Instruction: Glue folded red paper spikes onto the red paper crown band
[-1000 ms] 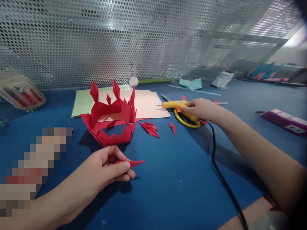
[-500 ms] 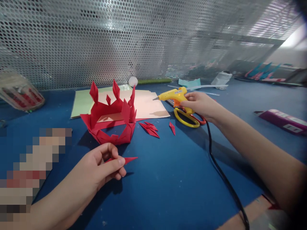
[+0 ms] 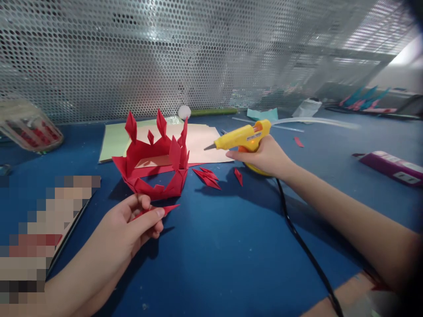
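Observation:
Between thumb and fingers, my left hand (image 3: 132,224) pinches a folded red paper piece (image 3: 171,208), its pointed tip facing right. Just beyond that hand stands a red paper crown (image 3: 132,152) with upright pointed pieces. My right hand (image 3: 269,156) is wrapped round the handle of a yellow glue gun (image 3: 236,137), whose nozzle points left over the pale paper sheets (image 3: 201,136). Several folded red pieces (image 3: 207,178) lie right of the crown, and a single one (image 3: 238,176) lies below the glue gun.
Partly hidden yellow-handled scissors (image 3: 257,171) lie under my right hand. A black cord (image 3: 306,246) runs to the front edge. At right is a purple object (image 3: 391,166); at left, a clear jar (image 3: 29,127). A perforated metal screen (image 3: 205,57) stands behind.
My right hand has lifted the glue gun off the scissors, with its clear glue stick trailing behind. My left hand has shifted slightly left and away from me with the red piece.

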Demonstrator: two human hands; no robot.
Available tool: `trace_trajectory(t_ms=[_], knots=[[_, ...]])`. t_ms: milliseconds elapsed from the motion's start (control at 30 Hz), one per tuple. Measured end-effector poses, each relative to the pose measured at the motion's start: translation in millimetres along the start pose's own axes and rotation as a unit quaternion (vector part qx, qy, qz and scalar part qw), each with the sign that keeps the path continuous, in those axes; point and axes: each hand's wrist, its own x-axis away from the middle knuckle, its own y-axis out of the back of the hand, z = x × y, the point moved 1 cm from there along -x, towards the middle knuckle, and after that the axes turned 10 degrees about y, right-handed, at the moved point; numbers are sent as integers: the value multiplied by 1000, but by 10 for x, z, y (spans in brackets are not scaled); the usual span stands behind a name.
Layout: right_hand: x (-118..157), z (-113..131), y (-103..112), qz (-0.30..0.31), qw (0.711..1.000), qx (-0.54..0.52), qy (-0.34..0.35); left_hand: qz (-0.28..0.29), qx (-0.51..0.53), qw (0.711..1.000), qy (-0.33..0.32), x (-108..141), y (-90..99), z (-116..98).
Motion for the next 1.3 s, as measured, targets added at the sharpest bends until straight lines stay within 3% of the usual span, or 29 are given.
trace_trajectory(t_ms=[100,300,700,1300], knots=[[85,135,-84,-3,997,-12,74,2,6,1000,-7,14,-17,4],[229,339,-269,68,982,-33,175,8,24,1000,-7,-76,-12,47],[293,353,-399,86,975,-28,202,25,-41,999,13,-48,45,22],[303,337,-392,96,974,-27,205,19,-27,999,20,-69,67,41]])
